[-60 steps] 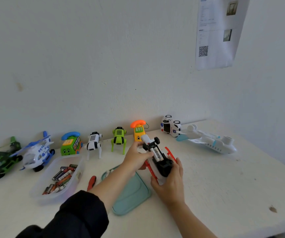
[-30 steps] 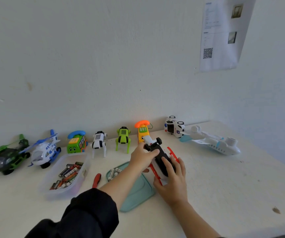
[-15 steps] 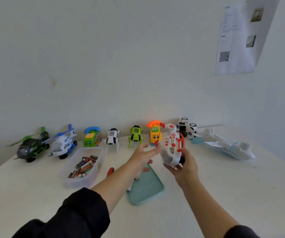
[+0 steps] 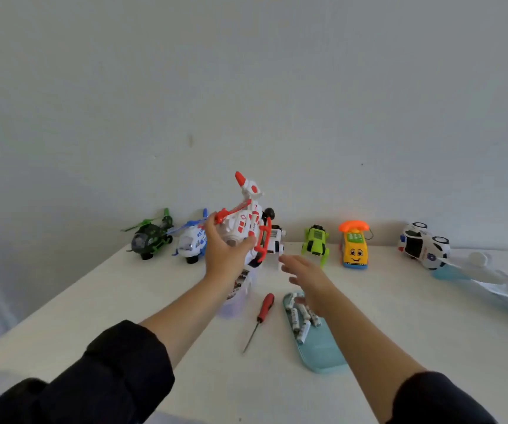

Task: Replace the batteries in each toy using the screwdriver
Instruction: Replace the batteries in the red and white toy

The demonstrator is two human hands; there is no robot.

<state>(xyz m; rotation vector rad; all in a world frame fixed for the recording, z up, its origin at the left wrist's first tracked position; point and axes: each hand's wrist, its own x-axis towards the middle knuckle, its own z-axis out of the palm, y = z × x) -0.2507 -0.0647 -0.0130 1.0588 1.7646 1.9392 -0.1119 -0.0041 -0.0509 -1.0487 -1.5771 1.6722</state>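
The left hand point(image 4: 225, 255) grasps the red and white helicopter point(image 4: 248, 228) and holds it up in the air, above the far part of the table point(image 4: 399, 347), with the tail pointing up. I think the person carries it toward the row of toys at the wall, because its place seems to be beside the blue and white helicopter point(image 4: 191, 243) and the green helicopter point(image 4: 151, 235). The right hand point(image 4: 306, 275) is released, its fingers straight and spread, and it holds nothing; it floats just right of the toy, above the tray point(image 4: 320, 353).

The screwdriver point(image 4: 260, 319) lies flat on the table between the two forearms, with its red handle far and its thin metal tip near. It is close for the next toy. Just right of it, the light blue tray, smooth and with round corners, keeps several small batteries point(image 4: 300, 319) together so they cannot roll away. A clear plastic box point(image 4: 237, 298) is partly hidden under the left wrist; what it holds is hard to see.

Along the wall stand also a green robot dog point(image 4: 315, 241), a yellow telephone car point(image 4: 353, 246) with an orange handset, and a white police car point(image 4: 424, 246) lying on its side. All toys look like hard, shiny plastic. The table is matte and pale.
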